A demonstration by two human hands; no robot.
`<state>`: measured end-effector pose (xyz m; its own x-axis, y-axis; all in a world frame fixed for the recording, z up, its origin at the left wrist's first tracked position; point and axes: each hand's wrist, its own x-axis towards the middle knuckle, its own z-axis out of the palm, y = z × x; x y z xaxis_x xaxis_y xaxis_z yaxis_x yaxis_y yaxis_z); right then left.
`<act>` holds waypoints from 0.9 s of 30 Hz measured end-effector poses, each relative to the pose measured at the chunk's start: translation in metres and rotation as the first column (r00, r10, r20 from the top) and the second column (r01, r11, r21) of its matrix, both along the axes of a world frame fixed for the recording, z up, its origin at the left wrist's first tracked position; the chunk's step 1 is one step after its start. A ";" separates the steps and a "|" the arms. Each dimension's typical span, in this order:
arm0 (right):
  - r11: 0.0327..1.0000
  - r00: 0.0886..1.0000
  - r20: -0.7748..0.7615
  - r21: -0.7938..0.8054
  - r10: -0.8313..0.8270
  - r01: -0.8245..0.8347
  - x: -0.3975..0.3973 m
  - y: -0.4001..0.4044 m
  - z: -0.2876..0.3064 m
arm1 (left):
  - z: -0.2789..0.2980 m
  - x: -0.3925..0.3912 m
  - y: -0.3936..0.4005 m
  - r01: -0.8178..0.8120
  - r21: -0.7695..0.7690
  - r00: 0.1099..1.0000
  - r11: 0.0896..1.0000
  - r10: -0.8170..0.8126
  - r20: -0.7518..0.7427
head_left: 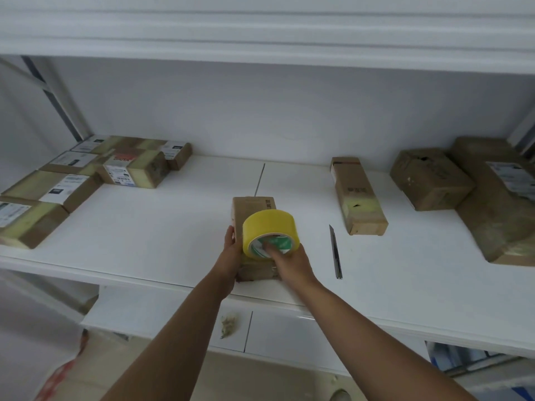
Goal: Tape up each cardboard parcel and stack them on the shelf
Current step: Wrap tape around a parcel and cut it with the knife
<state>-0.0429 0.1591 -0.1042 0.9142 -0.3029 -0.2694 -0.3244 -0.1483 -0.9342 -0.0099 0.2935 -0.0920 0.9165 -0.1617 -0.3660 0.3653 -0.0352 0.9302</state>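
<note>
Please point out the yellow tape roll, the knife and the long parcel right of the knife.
yellow tape roll [267,227], head view, outer yellow band
knife [335,251], head view, mid-handle
long parcel [357,195], head view, top face

Everything here is white and evenly lit, with no hard shadows. A plain white wall [260,111] closes off the back. A white board [260,33] overhangs the top, blurred at this range. Grey metal uprights [55,96] slant up at the far left, and another upright [524,131] shows at the far right edge. Below the front edge sits a lower white ledge [289,331], and under that a beige floor [231,377].
</note>
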 end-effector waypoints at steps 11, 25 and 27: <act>0.992 0.992 0.118 -0.121 0.047 -0.033 -0.006 -0.042 0.013 | -0.006 0.009 0.009 -0.002 -0.113 0.999 0.994 -0.001 -0.033; 0.911 0.998 0.033 0.410 -0.057 0.038 -0.009 -0.016 0.009 | -0.003 0.009 -0.003 -0.119 0.225 0.992 0.967 0.106 0.068; 0.952 0.998 0.058 0.307 -0.030 0.010 -0.008 -0.021 0.012 | -0.002 0.011 -0.004 -0.119 0.275 0.991 0.954 0.094 0.099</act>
